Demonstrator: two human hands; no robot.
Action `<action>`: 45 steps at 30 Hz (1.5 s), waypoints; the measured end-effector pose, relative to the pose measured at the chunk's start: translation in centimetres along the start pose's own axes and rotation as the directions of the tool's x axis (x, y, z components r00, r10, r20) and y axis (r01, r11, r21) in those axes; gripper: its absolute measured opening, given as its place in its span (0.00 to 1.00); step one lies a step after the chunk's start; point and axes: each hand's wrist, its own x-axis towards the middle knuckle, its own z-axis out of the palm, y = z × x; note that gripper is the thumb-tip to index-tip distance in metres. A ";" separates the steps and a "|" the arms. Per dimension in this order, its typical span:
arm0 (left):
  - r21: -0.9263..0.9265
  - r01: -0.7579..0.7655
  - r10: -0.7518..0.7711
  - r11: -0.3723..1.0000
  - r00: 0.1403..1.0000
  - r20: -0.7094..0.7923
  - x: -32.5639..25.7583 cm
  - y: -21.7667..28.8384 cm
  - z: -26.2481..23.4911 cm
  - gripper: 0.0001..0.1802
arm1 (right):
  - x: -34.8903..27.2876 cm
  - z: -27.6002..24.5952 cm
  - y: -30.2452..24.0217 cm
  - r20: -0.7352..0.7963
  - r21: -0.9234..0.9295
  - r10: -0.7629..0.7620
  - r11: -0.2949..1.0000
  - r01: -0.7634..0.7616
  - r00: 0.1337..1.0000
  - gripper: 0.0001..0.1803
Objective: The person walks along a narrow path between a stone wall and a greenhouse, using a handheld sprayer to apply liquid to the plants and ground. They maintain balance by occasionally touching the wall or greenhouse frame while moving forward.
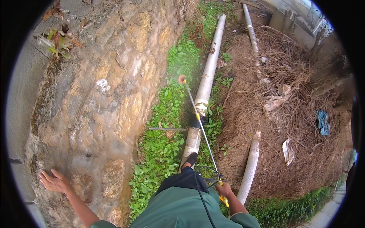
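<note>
My right hand [225,189] is closed around the yellow handle of a long spray wand [205,137]. The wand slants up and away to the left, crossing above a pale pipe. At its far end a round, reddish-brown nozzle shield [182,79] hangs over low green plants [178,64], with a faint haze around it. A thin black hose [203,201] loops near the handle and runs down along my body. My left hand [55,182] rests with spread fingers on the rough stone wall [114,95] at the left.
My dark shoe [190,159] is on the pale pipe [208,74], which has a black joint. A thin rod [166,129] lies across the plants. To the right are dry brush [281,125], another pipe [251,163], a blue cloth-like scrap [323,122] and pale litter [288,152].
</note>
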 end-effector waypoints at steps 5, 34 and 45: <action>0.067 0.188 -0.193 0.980 0.978 0.076 0.5 0.6 0.3 0.28 | -1.9 -4.7 0.2 0.214 -0.113 0.260 0.964 -0.240 0.942 0.17; -0.688 0.507 0.050 0.519 0.785 0.617 8.6 45.0 8.1 0.11 | 9.4 -13.2 -3.9 -0.081 -0.271 0.106 0.954 -0.124 0.991 0.20; -0.649 0.024 0.198 0.761 0.943 0.268 20.9 57.7 26.7 0.06 | 23.2 -21.8 -17.6 -0.632 0.012 0.008 1.000 -0.001 0.775 0.20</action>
